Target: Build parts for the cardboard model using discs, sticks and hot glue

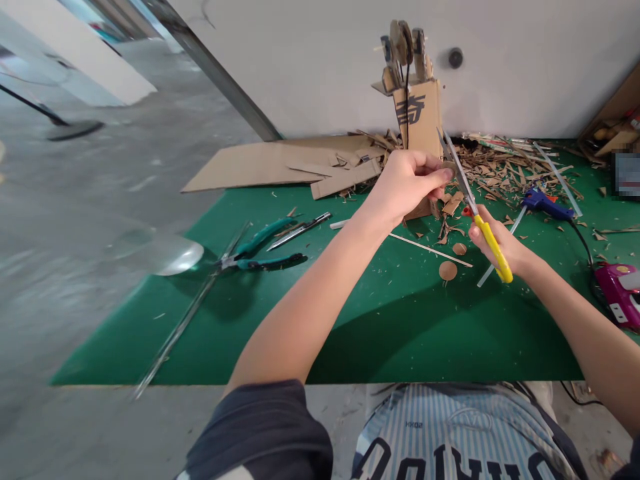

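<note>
My left hand (415, 177) pinches a small piece of cardboard (449, 167) between thumb and fingers. Wrapped round the handles of a pair of scissors (465, 183) is my right hand (500, 240); one handle is yellow, and a bit of red shows at the other. The blades point up and away, slightly apart, right beside the cardboard piece. Below them, two cut cardboard discs (448, 271) lie on the green table. Behind my left hand stands an upright cardboard structure (420, 110) with round cardboard wheels at its top.
Cardboard scraps (500, 167) heap along the wall. A flat cardboard sheet (260, 163), pliers (250, 259) and a craft knife (300, 231) lie to the left. On the right are a blue glue gun (547, 203) and a magenta device (620, 293). The green table (200, 353) ends close before me.
</note>
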`<state>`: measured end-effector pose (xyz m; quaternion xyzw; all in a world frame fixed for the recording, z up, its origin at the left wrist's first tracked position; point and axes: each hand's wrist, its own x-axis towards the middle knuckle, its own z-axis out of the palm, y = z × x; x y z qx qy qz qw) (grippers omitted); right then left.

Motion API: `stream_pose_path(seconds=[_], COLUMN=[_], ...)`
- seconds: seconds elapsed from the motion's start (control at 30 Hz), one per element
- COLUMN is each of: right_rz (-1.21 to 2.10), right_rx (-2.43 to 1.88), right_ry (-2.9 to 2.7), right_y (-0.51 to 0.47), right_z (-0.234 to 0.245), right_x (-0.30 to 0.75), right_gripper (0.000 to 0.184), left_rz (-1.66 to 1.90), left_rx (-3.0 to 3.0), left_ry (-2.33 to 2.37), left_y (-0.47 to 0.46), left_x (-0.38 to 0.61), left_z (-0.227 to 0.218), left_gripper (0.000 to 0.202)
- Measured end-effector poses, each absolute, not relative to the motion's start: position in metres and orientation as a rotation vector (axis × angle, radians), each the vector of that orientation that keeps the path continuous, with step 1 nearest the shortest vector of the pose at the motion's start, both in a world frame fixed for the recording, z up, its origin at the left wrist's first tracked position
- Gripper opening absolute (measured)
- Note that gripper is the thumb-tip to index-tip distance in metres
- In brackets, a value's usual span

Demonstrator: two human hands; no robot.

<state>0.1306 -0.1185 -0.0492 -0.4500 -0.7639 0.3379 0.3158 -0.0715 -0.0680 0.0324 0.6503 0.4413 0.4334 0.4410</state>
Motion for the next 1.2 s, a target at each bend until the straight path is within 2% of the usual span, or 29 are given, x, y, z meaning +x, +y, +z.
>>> stream_pose_path(seconds=[0.23,0.47,0.63,0.8,1.2], right_rz=[0.965,0.852,0.961,1.044,0.992], right_rx=[-1.219,-1.328,-1.208,-1.106,-1.176], right_ry=[-1.971,-1.907,-1.848,-1.827,-1.845], right_y=[-0.120,-0.118,-0.117,-0.117,-0.118], right_z=[-0.048,-0.053,-0.058,-0.061,-0.058], right_x=[0.131,0.128,0.131,0.133,0.129], right_gripper=[0.057,0.066,0.065,0.058,0.057], left_rz=[1.068,1.063,1.144,1.234,1.204], left_rx=[1.505,1.523,1.587,1.587,1.593], left_ry=[1.105,1.172,1.188,1.115,1.108], left_y=[-0.061,-0.062,-0.063,-0.059,-0.061], left_x=[-0.075,-0.077,-0.076,-0.076,-0.076], left_z=[0.027,0.032,0.034,0.031,0.029], left_gripper=[0.010,0.012,0.008,0.013,0.012])
